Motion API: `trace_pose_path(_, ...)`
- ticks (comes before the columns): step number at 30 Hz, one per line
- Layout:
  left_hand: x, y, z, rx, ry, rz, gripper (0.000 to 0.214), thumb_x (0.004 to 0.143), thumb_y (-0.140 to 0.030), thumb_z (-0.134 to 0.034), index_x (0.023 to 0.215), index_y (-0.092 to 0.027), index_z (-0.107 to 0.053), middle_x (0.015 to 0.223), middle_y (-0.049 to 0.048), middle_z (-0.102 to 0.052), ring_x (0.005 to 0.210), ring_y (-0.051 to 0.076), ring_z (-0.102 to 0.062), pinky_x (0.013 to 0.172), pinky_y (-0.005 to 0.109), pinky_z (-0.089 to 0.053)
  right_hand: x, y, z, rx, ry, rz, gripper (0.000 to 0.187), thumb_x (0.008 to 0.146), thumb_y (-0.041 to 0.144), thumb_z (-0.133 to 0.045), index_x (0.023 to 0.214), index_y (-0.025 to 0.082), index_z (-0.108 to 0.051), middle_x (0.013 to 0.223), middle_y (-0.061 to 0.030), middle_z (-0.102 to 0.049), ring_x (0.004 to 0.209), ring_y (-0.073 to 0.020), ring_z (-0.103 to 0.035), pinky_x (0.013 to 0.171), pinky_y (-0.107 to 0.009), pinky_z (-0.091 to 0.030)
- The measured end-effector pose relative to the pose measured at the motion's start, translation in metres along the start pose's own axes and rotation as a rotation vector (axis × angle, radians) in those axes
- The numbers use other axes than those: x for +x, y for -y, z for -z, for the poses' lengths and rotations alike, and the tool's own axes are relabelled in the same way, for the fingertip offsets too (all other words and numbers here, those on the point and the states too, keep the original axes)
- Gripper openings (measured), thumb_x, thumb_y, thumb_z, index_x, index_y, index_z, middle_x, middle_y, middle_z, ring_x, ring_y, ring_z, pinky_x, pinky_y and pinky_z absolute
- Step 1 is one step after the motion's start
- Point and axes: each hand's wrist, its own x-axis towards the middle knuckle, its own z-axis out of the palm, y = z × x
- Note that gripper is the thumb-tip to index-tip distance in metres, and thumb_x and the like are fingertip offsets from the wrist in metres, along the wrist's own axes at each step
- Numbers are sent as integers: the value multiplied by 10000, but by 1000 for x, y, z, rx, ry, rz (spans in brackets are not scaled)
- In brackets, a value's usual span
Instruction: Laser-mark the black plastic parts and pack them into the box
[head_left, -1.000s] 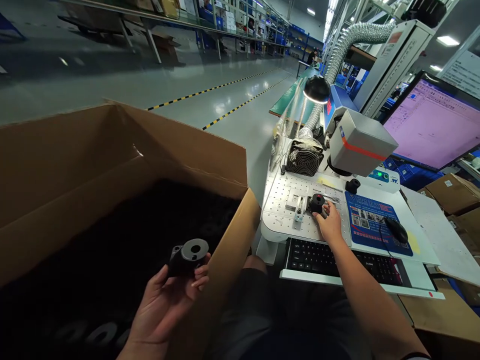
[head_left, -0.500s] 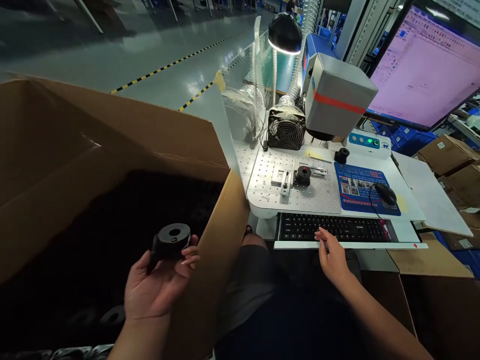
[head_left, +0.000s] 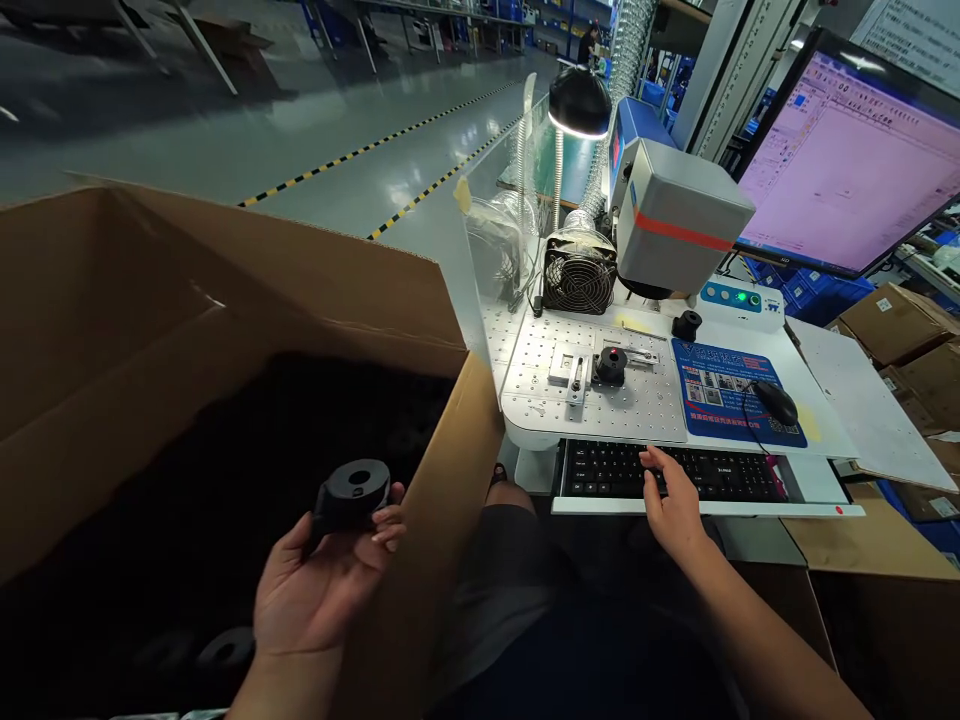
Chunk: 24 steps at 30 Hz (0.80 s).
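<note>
My left hand (head_left: 319, 585) is palm up over the big cardboard box (head_left: 225, 300), its fingers closed round a round black part with a centre hole (head_left: 352, 492). My right hand (head_left: 671, 500) rests on the black keyboard (head_left: 720, 475), fingers stretched out over the keys. Another black round part (head_left: 610, 365) sits on the white perforated plate (head_left: 540, 385) beside a small metal fixture (head_left: 570, 370), under the grey marking head (head_left: 679, 230).
The box holds many more black parts (head_left: 225, 645) in deep shadow. A mouse (head_left: 776, 402) lies on a blue mat, and a small black part (head_left: 686, 324) stands behind it. A fan (head_left: 579, 280), a lamp (head_left: 579, 102) and a monitor (head_left: 847, 165) stand behind. Cardboard boxes (head_left: 900, 330) are at right.
My right hand left the black part on the perforated plate and came back down onto the keyboard. My left hand has kept hold of its part over the box.
</note>
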Motion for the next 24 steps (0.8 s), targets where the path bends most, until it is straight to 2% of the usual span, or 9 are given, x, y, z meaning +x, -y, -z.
trace_pose_path(3,2,0,1,0,59,-26,516,795,-209,-572,1300,-116,-625,1193,196,-603,749,163,-533,558,253,-583,30,5,-1,-1,-42,-8,399,1020,294,-487,1404,227,-571,1265,-128,-725,1153,-265,-699,1019,-502,-577)
trace_pose_path(8,7,-4,4,64,65,-25,515,801,-208,-550,1289,-64,-629,1166,220,-602,741,174,-544,545,274,-586,84,9,-15,-11,-106,-37,383,977,361,-531,1319,207,-610,1249,-137,-713,1127,-279,-677,1012,-511,-556)
trace_pose_path(14,7,-9,3,148,61,-40,492,834,-212,-525,1289,-69,-648,1153,228,-619,731,192,-552,537,307,-585,139,10,-39,-52,-84,-123,645,864,554,-696,1368,169,-577,1350,-179,-633,1223,-341,-595,1058,-557,-494)
trace_pose_path(20,23,-17,17,129,95,-9,518,839,-216,-542,1327,-62,-616,1167,239,-625,732,204,-576,558,326,-589,182,13,-63,-121,-81,-197,782,781,614,-746,1376,139,-569,1370,-195,-618,1291,-363,-546,1119,-539,-432)
trace_pose_path(24,20,-22,22,99,77,115,544,888,-227,-484,1394,-33,-537,1043,223,-666,746,238,-614,564,311,-570,188,27,-68,-161,-73,-179,675,780,643,-695,1217,130,-659,1208,-210,-687,1149,-369,-612,1024,-535,-475)
